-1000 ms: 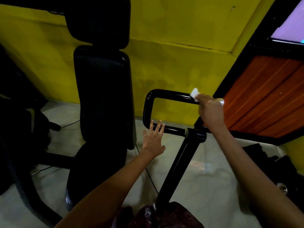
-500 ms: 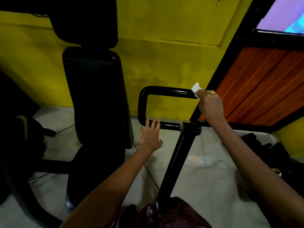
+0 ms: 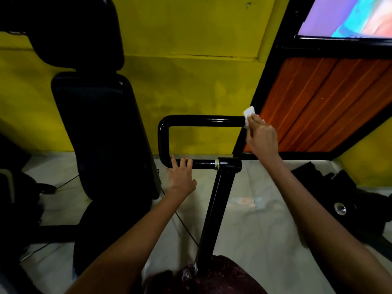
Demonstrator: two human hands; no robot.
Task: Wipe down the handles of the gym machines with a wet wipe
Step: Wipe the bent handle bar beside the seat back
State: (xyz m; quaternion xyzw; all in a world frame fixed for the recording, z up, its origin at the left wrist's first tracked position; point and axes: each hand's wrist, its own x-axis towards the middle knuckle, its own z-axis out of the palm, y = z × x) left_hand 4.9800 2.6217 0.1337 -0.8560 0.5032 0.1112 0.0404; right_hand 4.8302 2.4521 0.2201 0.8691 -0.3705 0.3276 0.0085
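Nearest in, the left hand (image 3: pixel 181 177) lies flat with fingers straight, tips touching the lower bar of the black looped handle (image 3: pixel 163 134), holding nothing. Further out, the right hand (image 3: pixel 263 135) reaches up at arm's length, pinching a white wipe (image 3: pixel 248 114) against the right end of the top bar. That bar runs left to right, so the unwiped length lies leftward, and the right hand looks best placed for it

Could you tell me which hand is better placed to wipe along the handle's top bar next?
Right hand: it holds the wet wipe against the top bar.
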